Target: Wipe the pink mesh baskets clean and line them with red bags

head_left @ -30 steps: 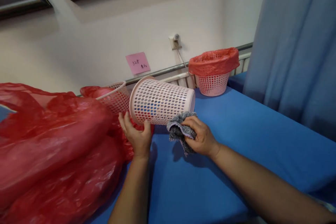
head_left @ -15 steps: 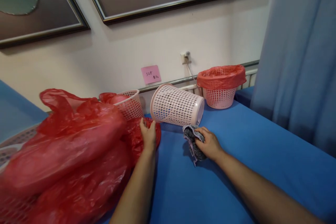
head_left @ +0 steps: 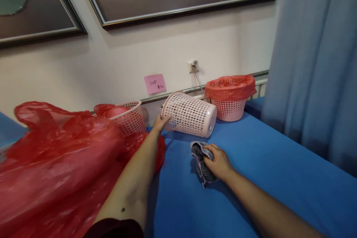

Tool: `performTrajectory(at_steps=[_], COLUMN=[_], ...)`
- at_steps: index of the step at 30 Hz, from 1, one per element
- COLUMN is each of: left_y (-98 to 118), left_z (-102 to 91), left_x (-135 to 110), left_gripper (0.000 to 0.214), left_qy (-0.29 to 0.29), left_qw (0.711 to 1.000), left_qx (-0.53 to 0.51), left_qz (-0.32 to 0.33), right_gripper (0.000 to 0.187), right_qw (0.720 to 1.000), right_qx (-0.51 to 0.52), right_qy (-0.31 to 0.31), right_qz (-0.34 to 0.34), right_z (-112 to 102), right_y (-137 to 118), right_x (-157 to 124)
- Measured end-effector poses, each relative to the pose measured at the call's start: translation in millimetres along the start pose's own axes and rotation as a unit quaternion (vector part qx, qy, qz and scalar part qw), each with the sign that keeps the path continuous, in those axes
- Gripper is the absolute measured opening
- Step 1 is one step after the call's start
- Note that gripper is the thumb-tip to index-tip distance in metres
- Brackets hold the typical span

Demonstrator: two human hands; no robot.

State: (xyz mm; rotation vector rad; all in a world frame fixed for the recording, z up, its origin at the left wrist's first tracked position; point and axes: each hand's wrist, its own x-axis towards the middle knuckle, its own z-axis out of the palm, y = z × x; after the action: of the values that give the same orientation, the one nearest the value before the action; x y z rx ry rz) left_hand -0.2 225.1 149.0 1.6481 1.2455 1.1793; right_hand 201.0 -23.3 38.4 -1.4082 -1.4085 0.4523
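Note:
A pale pink perforated plastic wastebasket [head_left: 189,114] lies on its side on the blue-covered surface, its mouth facing left. My left hand [head_left: 161,123] is closed on the lower part of its rim, the thumb on the outer wall and the other fingers mostly hidden at the mouth. In my right hand [head_left: 219,161] is a crumpled dark grey cloth [head_left: 205,165] with a lighter edge, held just above or on the blue cover, in front of the basket's base. Red plastic bags [head_left: 64,163] heap up left of my left forearm.
An upright pink basket [head_left: 232,109] lined with a red bag [head_left: 231,87] stands at the back right. Another pink basket [head_left: 131,119] is behind the red heap. A pink note [head_left: 155,83] and a socket [head_left: 193,67] are on the wall. A blue curtain [head_left: 309,63] hangs at right.
My left hand has reached forward from beside the red bag and taken hold of the lying wastebasket's rim. My right hand still grips the cloth. The view has shifted slightly.

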Motion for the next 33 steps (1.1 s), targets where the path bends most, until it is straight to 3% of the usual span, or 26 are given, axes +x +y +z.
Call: performTrajectory(at_steps=[3, 5, 8, 11, 13, 15, 16, 18, 20, 22, 24, 26, 28, 30, 33], left_y=[0, -1, -2, 2, 6, 9, 10, 9, 4, -5, -16, -31, -45, -58, -69], left_z=[1.0, -0.3, 0.5, 10.5, 22.1, 33.6, 37.5, 38.9, 29.3, 10.2, -12.9, -32.7, -43.9, -45.6, -39.3], left_x=[-16, -40, -95, -162, -205, -243, -257, -275, -277, -264, -244, -222, -203, -190, -181], left_gripper=[0.035, 0.041, 0.047, 0.04, 0.036, 0.04, 0.046, 0.052, 0.057, 0.062, 0.071, 0.074, 0.079, 0.083, 0.075], left_qy=[-0.001, 0.022, 0.057, 0.067, 0.043, -0.036, -0.072, -0.089, -0.035, 0.085, 0.227, 0.273, 0.264, 0.243, 0.213], left_qw=[1.0, 0.999, 0.996, 0.994, 0.995, 0.99, 0.984, 0.958, 0.914, 0.878, 0.878, 0.913, 0.953, 0.969, 0.973], left_qx=[-0.015, -0.029, -0.046, -0.045, -0.04, -0.025, -0.003, 0.074, 0.161, 0.212, 0.207, 0.168, 0.078, -0.022, -0.087], left_qz=[0.009, 0.024, 0.055, 0.076, 0.086, 0.134, 0.164, 0.264, 0.371, 0.421, 0.366, 0.252, 0.122, 0.037, 0.006], right_gripper=[0.034, 0.035, 0.033, 0.034, 0.037, 0.04, 0.041, 0.043, 0.044, 0.045, 0.046, 0.045, 0.04, 0.039, 0.052], right_qw=[0.999, 0.998, 0.996, 0.994, 0.993, 0.989, 0.986, 0.98, 0.975, 0.969, 0.962, 0.95, 0.937, 0.926, 0.91], right_qx=[0.007, 0.014, 0.026, 0.038, 0.048, 0.068, 0.08, 0.096, 0.103, 0.108, 0.119, 0.135, 0.138, 0.111, 0.04], right_qy=[0.039, 0.062, 0.083, 0.097, 0.105, 0.12, 0.129, 0.144, 0.157, 0.173, 0.194, 0.247, 0.317, 0.344, 0.239], right_qz=[0.013, 0.019, 0.03, 0.031, 0.03, 0.047, 0.062, 0.095, 0.121, 0.137, 0.151, 0.133, 0.05, -0.107, -0.337], right_z=[-1, -2, -2, 1, 2, 2, 2, 0, -3, -8, -15, -25, -34, -41, -41], right_y=[2, 3, 4, 9, 14, 23, 27, 35, 41, 42, 37, 27, 12, -5, -28], right_x=[2, 2, 2, 3, 5, 9, 12, 16, 19, 21, 19, 14, 3, -12, -35])
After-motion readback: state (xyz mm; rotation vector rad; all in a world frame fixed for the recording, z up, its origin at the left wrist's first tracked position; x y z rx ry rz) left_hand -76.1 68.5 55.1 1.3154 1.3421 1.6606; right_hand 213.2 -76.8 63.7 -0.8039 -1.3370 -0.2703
